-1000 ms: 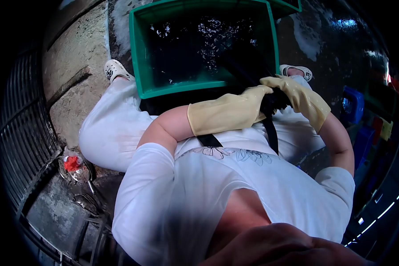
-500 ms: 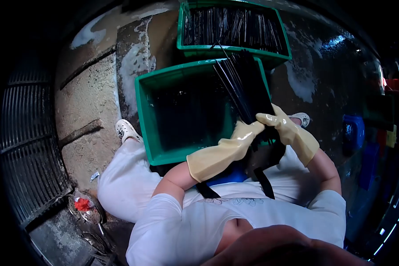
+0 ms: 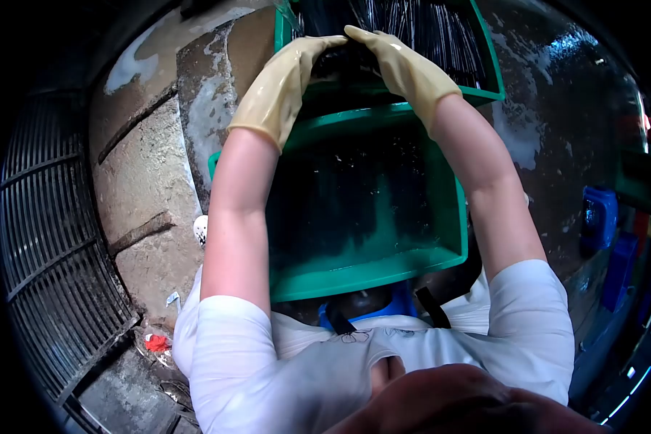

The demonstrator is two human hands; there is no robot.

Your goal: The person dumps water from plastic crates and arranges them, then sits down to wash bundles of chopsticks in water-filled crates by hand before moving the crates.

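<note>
Both my hands wear cream rubber gloves and reach to the front side of the far green bin [image 3: 493,65]. My left hand [image 3: 291,76] comes from the left and my right hand [image 3: 406,66] from the right, their fingertips almost meeting. Between them is a bundle of thin dark sticks [image 3: 346,59], mostly in shadow; both hands are closed around it, though some fingers are hidden. Many more dark sticks [image 3: 441,36] stand packed in the far bin. The near green bin [image 3: 369,271] lies under my forearms, with dark liquid in it.
A metal grating [image 3: 50,217] runs along the left, beside a wet, stained concrete floor [image 3: 148,166]. Blue containers [image 3: 599,217] stand at the right. A red scrap [image 3: 157,343] lies at the lower left. Part of a blue seat [image 3: 390,307] shows below me.
Both hands have moved forward with the stick bundle, from the near bin's right side to the far bin. My arms are now stretched out, and the view has shifted slightly.
</note>
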